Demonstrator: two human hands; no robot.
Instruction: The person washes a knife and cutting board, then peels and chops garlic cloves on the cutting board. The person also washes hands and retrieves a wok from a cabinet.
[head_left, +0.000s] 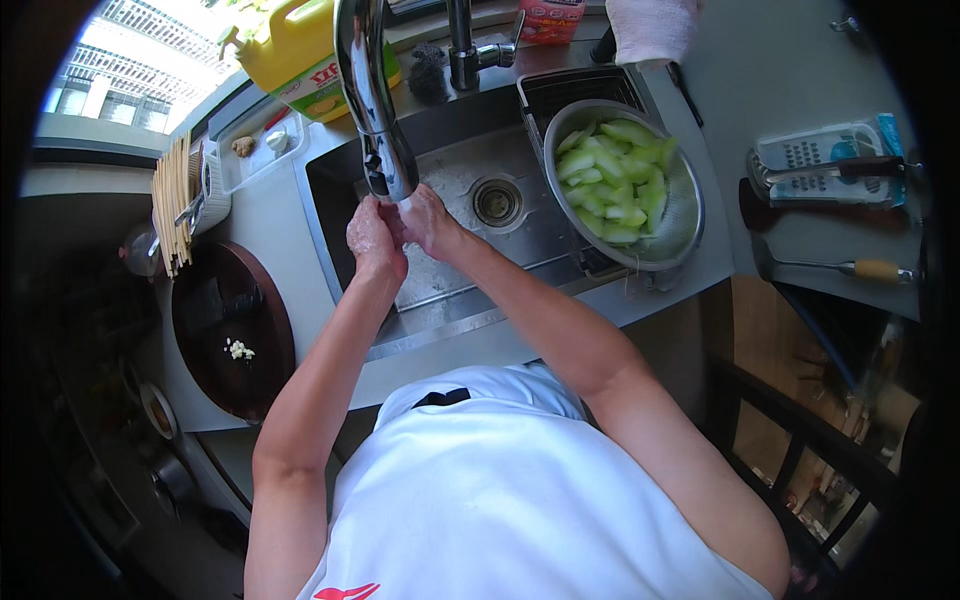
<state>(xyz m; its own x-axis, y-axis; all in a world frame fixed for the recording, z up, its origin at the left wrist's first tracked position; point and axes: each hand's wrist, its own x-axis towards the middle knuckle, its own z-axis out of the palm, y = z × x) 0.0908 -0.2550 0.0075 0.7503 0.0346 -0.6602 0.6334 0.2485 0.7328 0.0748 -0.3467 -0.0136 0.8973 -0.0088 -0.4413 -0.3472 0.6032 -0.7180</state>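
Observation:
Under the spout of a chrome kitchen faucet (379, 135), my left hand (372, 231) and my right hand (430, 222) are held close together. Both look wet, and water runs over them into the stainless steel sink (457, 281). The faucet head hides part of the fingers, so I cannot tell how far they are bent or whether anything small is between them. To the right of the hands lies the round sink drain (497, 202). A metal colander (686, 225) with cut pale green vegetable pieces (615, 176) rests over the sink's right side.
A dark round cutting board (225, 390) at left carries chopped garlic (238, 349) and a cleaver blade. Beyond it are chopsticks (174, 206) and a clear tray (247, 180). A yellow jug (300, 60) stands behind the sink. Utensils (840, 169) hang at right.

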